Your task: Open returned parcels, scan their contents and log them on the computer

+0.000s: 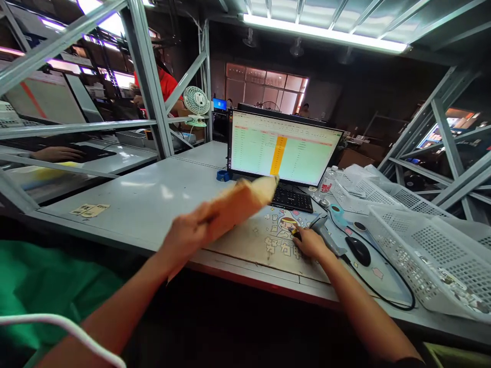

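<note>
Held up over the front of the white table is a brown paper packet (233, 207), tilted and blurred by motion, with a paler part at its far end. My left hand (186, 232) is closed round its near end. On the printed desk mat (249, 245) rests my right hand (310, 242), fingers closed about a small yellow-and-black thing (295, 232) whose kind I cannot make out. A grey handheld barcode scanner (326, 235) lies just beside that hand, its cable running right. The black mouse (358, 250) is further right.
Behind the mat stand a monitor (284, 148) and a black keyboard (293, 199). White perforated baskets (433, 255) line the right side. A blue tape roll (223, 176) and paper labels (90, 210) lie on the table. Across the metal frame, a co-worker's hand (57, 153) shows.
</note>
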A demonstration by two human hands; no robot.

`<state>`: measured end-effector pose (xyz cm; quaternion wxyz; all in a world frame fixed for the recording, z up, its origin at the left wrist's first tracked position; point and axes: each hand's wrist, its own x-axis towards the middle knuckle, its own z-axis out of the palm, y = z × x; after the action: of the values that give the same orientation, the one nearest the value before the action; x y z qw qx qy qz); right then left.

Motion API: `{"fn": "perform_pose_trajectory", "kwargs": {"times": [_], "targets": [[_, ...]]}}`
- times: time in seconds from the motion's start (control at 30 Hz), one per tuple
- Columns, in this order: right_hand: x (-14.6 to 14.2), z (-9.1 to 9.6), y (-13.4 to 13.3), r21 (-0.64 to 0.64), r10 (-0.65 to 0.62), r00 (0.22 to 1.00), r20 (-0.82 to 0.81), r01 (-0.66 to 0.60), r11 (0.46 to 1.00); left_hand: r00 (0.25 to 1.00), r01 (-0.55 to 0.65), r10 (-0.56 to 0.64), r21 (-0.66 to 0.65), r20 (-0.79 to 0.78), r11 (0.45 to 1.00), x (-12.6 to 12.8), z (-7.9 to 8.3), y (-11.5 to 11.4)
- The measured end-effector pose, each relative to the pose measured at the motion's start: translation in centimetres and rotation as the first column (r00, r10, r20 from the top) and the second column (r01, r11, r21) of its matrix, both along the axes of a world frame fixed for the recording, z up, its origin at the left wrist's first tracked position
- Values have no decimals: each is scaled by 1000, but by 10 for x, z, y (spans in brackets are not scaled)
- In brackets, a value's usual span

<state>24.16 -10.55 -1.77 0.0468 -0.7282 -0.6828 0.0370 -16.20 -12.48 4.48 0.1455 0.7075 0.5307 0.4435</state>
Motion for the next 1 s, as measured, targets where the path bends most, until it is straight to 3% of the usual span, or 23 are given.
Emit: {"fn": "perform_pose_trajectory", "kwargs": {"times": [0.07,0.13,0.23,0.3,0.33,0.43,0.5,0.6,0.7,0.73,0.8,0.9,1.0], "targets": [[-1,-13,-15,24,7,1000,-2,-7,1000,973,-179,164,81,159,981,-12,26,12],[1,-14,-22,83,2,999,-33,0,997,940,-254,221,104,259,962,-17,37,23],[4,12,-28,193,14,994,-108,7,981,951,-185,157,84,266,979,-13,29,34],[-3,41,-36,291,152,971,-186,-93,952,964,-141,123,58,237,988,-7,17,37],[-12,57,-41,345,271,937,-222,-184,920,967,-127,113,49,228,991,-3,11,38],[-64,95,-55,426,618,757,-212,-498,756,970,-96,80,61,229,994,8,2,38],[-107,108,-61,360,707,692,-143,-629,689,970,-59,42,62,241,996,15,1,33],[-150,113,-60,222,749,661,-41,-725,652,952,31,-33,10,304,999,19,-2,23],[-133,105,-35,214,747,665,28,-733,645,942,125,-121,8,313,992,12,-8,16],[-114,100,-20,249,715,697,49,-702,667,945,131,-127,8,302,991,6,-11,16],[-65,86,13,347,524,844,116,-528,775,953,105,-97,-11,286,994,-4,-20,16],[6,48,44,434,303,947,112,-320,842,972,27,0,-113,234,993,-15,-40,22],[34,-4,41,375,225,971,85,-241,895,989,-28,62,-236,136,971,-15,-60,31]]}}
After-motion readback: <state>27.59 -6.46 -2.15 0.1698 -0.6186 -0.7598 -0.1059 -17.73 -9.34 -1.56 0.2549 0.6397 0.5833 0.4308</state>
